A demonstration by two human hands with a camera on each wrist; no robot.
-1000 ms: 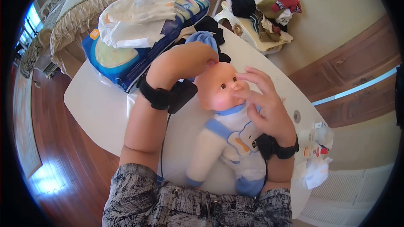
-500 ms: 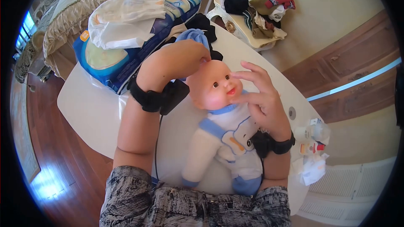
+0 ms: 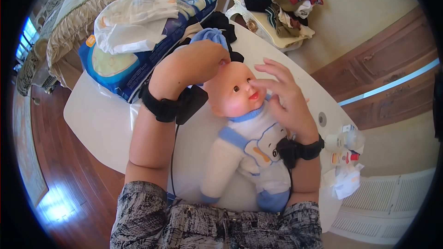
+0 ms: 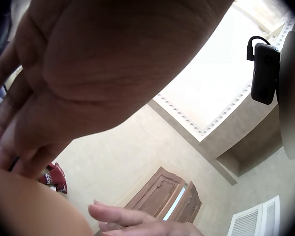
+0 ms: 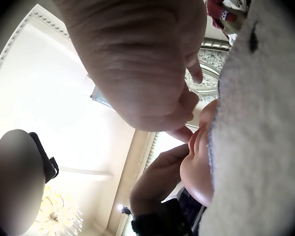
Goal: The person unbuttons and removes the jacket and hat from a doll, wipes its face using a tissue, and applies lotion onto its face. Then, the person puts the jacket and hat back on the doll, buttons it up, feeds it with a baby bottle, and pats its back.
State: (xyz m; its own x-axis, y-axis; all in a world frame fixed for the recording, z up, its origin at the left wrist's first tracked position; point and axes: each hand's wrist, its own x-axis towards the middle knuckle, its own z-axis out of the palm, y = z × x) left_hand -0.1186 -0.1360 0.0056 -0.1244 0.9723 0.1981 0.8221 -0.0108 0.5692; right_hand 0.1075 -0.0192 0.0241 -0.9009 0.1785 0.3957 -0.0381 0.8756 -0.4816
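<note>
A baby doll (image 3: 251, 150) lies on its back on the white table, dressed in a cream and blue outfit with an animal face on the front. My left hand (image 3: 196, 67) bends over to the crown of the doll's bald head (image 3: 221, 87); its fingertips are hidden in the head view. In the left wrist view those fingers (image 4: 12, 105) reach out fairly straight beside the head. Over the far side of the doll's face is my right hand (image 3: 290, 103), fingers spread, one fingertip overlapping the eye. The doll's red mouth shows below it.
A blue diaper pack (image 3: 138, 69) with a white diaper (image 3: 138, 20) on top stands at the left. Blue cloth (image 3: 210, 37) lies behind the doll's head. Bottles (image 3: 344, 143) line the right edge. Piled clothes (image 3: 286, 7) sit on a small stand (image 3: 277, 39) beyond.
The right hand's fingers have moved up off the doll's mouth towards its eye, uncovering the mouth. The left hand stays at the crown. The head view has shifted slightly.
</note>
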